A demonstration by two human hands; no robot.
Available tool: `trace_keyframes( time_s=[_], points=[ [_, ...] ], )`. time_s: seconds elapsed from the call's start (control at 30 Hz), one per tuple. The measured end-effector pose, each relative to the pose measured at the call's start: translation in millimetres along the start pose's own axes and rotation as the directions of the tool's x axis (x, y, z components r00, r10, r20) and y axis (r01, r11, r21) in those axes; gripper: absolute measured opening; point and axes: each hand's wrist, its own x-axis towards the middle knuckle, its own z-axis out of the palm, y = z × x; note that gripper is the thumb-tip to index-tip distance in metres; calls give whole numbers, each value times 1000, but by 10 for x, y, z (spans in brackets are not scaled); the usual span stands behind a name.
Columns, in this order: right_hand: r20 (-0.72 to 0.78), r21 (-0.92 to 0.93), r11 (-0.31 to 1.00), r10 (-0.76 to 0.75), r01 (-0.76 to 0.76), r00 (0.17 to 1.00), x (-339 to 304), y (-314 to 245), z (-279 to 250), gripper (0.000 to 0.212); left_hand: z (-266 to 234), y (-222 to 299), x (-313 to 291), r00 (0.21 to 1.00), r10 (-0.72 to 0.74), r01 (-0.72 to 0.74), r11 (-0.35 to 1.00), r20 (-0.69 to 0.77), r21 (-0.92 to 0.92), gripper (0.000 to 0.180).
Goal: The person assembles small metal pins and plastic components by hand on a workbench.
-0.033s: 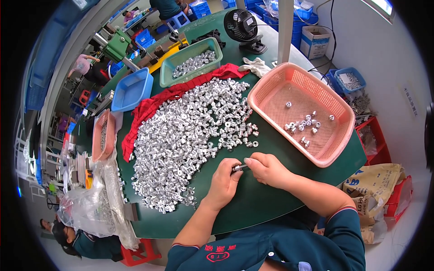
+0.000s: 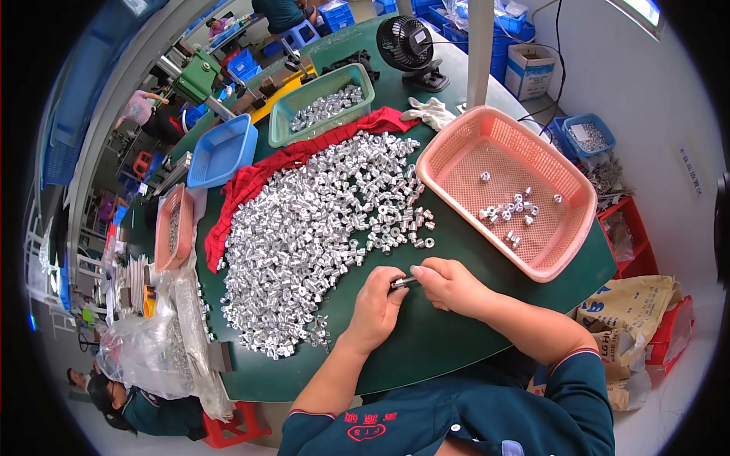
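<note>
My left hand [image 2: 378,304] is closed, pinching a small shiny metal part [image 2: 396,284] that the fingers mostly cover. My right hand [image 2: 450,286] is closed round a slender dark rod-like tool [image 2: 411,280], whose end meets the metal part; the rest of it is hidden in the fist. Both hands are close together above the green tabletop [image 2: 426,342]. To their left spreads a large heap of small silver metal fittings [image 2: 304,235], partly on a red cloth [image 2: 262,171]. Beyond my right hand stands a pink perforated basket [image 2: 475,163] with several fittings in it.
A green basket [image 2: 281,125] of metal parts, a blue tray [image 2: 220,156] and a small black fan [image 2: 404,42] stand at the back. White gloves [image 2: 431,112] lie by the pink basket. Plastic bags [image 2: 152,353] hang at the left edge; sacks [image 2: 627,311] stand right. Co-workers sit further off.
</note>
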Motion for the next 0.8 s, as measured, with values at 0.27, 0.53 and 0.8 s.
trace_keyframes(
  time_s=[0.27,0.53,0.8],
  points=[
    [101,11,999,-44,43,994,-55,-35,78,36,16,8,-51,994,-84,86,996,65,-29,13],
    [7,126,989,-76,75,997,21,65,-43,35,-35,7,-23,994,-67,69,997,-84,23,13],
    [21,-542,789,-331,289,943,-6,18,98,32,-223,114,302,842,-502,500,585,200,-638,15]
  ],
)
